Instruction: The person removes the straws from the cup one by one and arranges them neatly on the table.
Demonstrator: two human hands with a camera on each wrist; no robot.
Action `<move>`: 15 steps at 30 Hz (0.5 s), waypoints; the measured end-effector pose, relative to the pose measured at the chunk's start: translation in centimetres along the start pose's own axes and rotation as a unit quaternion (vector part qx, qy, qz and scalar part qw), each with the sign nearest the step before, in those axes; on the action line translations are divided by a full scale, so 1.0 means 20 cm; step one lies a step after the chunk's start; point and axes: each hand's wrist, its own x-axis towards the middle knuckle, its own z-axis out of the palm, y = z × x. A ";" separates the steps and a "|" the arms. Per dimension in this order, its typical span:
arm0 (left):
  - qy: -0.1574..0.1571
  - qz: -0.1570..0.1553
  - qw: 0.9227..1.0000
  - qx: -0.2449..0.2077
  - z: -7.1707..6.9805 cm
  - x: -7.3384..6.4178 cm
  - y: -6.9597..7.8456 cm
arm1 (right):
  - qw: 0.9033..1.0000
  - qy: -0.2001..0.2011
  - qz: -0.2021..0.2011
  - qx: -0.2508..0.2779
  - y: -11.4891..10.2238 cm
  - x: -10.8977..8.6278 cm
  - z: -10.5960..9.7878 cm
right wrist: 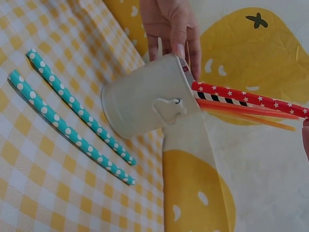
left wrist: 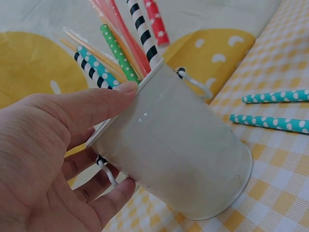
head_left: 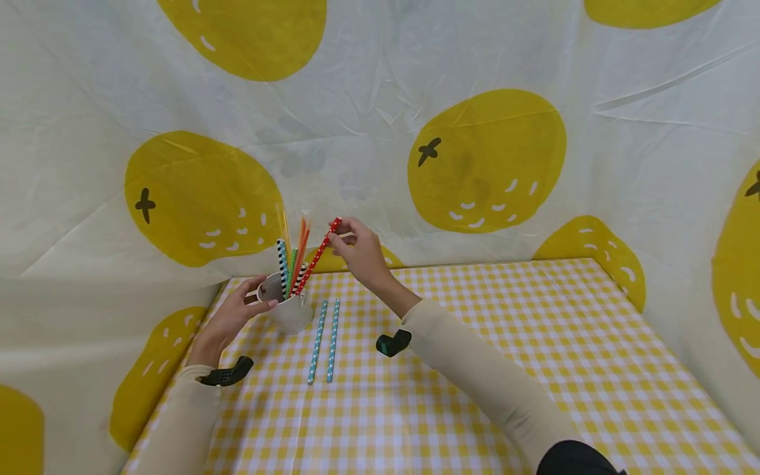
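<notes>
My left hand (head_left: 237, 313) grips a small white metal pail (left wrist: 178, 145) by its rim, the thumb over the near side and the fingers around a side handle. Several straws stand in the pail: black-striped, green dotted, blue dotted, and orange and yellow ones (head_left: 301, 244). My right hand (head_left: 359, 254) pinches a red straw with white stars (right wrist: 251, 98) near its upper end. In the left wrist view the red straw's lower end shows just above the rim, outside the pail. Only a fingertip of the right hand shows in the right wrist view.
Two blue straws with white dots (head_left: 317, 343) lie side by side on the yellow checked tablecloth (head_left: 475, 369), right of the pail. A white cloth wall with yellow fruit prints (head_left: 356, 165) rises behind the table's back edge.
</notes>
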 end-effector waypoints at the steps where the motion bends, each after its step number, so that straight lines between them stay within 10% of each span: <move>1: 0.000 -0.001 1.000 0.000 0.00 0.00 0.00 | 1.000 0.000 0.002 0.005 0.00 0.00 -0.01; 15: 0.000 -0.001 1.000 -0.010 0.01 -0.01 0.02 | 0.996 -0.017 0.083 -0.030 0.05 -0.06 -0.10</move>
